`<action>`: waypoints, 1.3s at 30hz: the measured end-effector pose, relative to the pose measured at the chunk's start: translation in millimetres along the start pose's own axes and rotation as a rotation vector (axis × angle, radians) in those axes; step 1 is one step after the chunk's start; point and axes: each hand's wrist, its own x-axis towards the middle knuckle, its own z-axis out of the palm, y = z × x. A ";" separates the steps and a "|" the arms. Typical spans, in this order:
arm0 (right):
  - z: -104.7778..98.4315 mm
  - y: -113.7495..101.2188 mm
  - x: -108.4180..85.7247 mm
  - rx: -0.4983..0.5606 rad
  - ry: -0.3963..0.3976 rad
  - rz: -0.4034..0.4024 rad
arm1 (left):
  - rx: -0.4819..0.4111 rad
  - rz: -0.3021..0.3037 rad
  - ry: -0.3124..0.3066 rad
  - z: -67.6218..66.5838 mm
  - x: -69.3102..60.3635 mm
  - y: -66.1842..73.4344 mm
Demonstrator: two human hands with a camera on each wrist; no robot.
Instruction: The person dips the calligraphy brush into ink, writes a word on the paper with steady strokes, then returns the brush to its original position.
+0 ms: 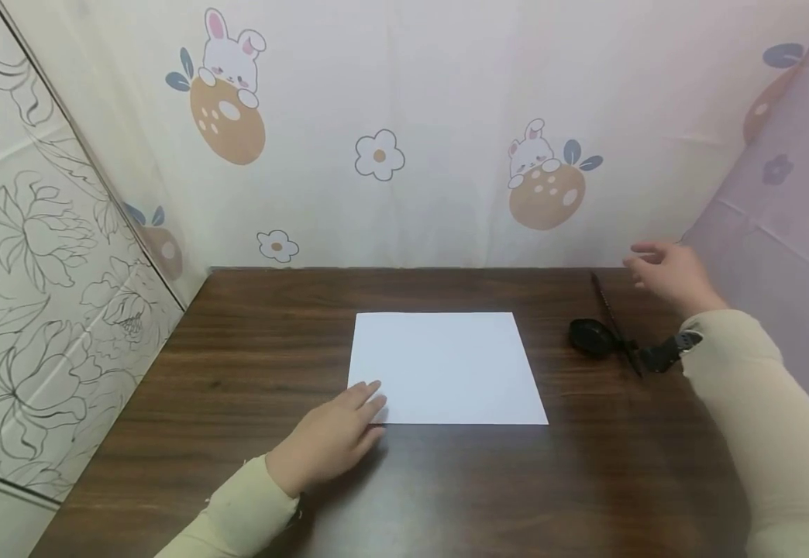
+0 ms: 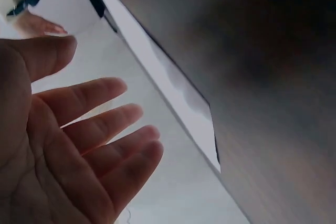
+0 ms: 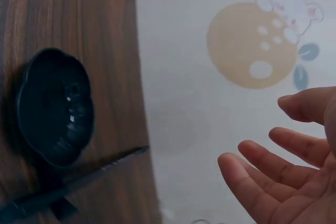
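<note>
A white sheet of paper (image 1: 446, 368) lies flat on the brown table. My left hand (image 1: 328, 438) is at its lower left corner, fingers spread loosely; in the left wrist view the hand (image 2: 79, 135) is palm in view and holds nothing. Whether its fingertips touch the paper I cannot tell. My right hand (image 1: 676, 275) is raised at the far right, fingers relaxed and empty, above and beyond a dark scalloped dish (image 3: 55, 108) and a thin dark brush-like stick (image 3: 105, 169). In the head view the stick (image 1: 607, 306) lies beside the dish (image 1: 591, 338), to the paper's right.
The wooden table (image 1: 251, 349) ends at a curtain (image 1: 446, 209) printed with rabbits and flowers. At the left stands a white panel (image 1: 42, 248) with line-drawn flowers, and at the right hangs a purplish curtain (image 1: 788, 201).
</note>
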 end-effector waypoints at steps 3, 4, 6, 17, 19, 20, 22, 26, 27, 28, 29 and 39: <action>6.7 7.8 6.8 0.062 -0.042 0.038 | 0.008 0.026 -0.075 2.7 -1.6 1.8; 9.5 10.8 8.8 0.086 -0.052 0.052 | 0.004 0.029 -0.099 3.2 -2.0 2.4; 14.5 16.5 12.2 0.115 -0.067 0.070 | 0.002 0.029 -0.150 3.7 -2.4 3.5; 34.9 43.7 18.9 0.088 -0.112 0.203 | -0.024 0.018 -0.266 6.3 -2.5 7.7; 37.6 46.4 19.2 0.092 -0.127 0.208 | -0.021 0.017 -0.269 6.8 -2.6 7.5; 38.8 47.6 19.5 0.101 -0.136 0.210 | -0.021 0.019 -0.267 6.7 -2.7 7.4; 41.3 49.9 20.5 0.102 -0.147 0.220 | -0.021 0.025 -0.262 6.0 -3.1 7.3; 46.0 53.9 22.5 0.096 -0.152 0.235 | -0.024 0.034 -0.254 3.8 -3.7 7.8; 47.1 55.2 22.9 0.088 -0.150 0.236 | -0.024 0.031 -0.259 3.5 -3.6 7.9; 48.1 56.2 23.2 0.084 -0.152 0.240 | -0.026 0.029 -0.262 3.3 -3.8 7.9; 48.9 57.1 23.5 0.084 -0.152 0.241 | -0.025 0.026 -0.266 3.3 -3.9 7.9; 54.8 66.1 28.9 0.072 -0.138 0.261 | -0.032 0.020 -0.272 1.7 -5.7 7.7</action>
